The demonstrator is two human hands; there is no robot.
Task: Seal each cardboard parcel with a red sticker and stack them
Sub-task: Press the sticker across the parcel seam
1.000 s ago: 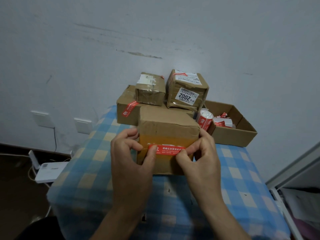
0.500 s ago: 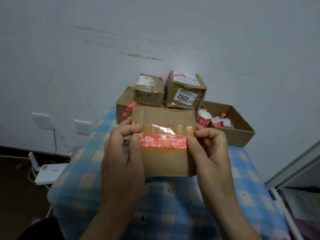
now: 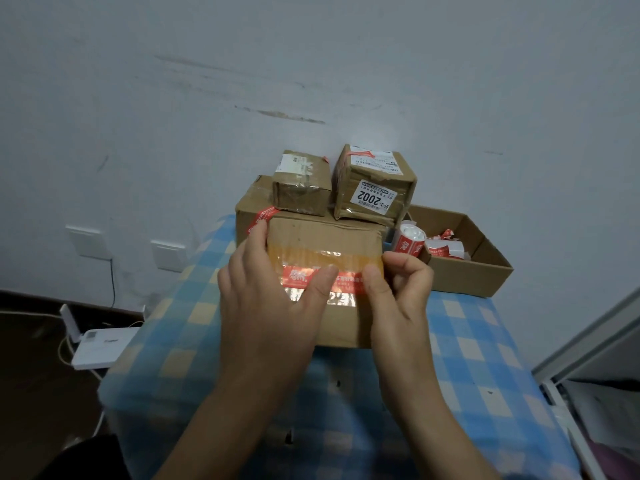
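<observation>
Pressing red sticker (image 3: 348, 284) flat onto cardboard parcel (image 3: 325, 237) with left hand (image 3: 266, 306), fingers straight, thumb down; pinching sticker's right end with curled right hand (image 3: 398, 292), at checked bench (image 3: 467, 341).

Scuffed pale wall (image 3: 311, 64) behind the grip; blue-and-yellow checked tablecloth (image 3: 166, 341) beneath; two white wall plates (image 3: 88, 241) and white router (image 3: 100, 346) on dark floor (image 3: 34, 375) leftward
</observation>
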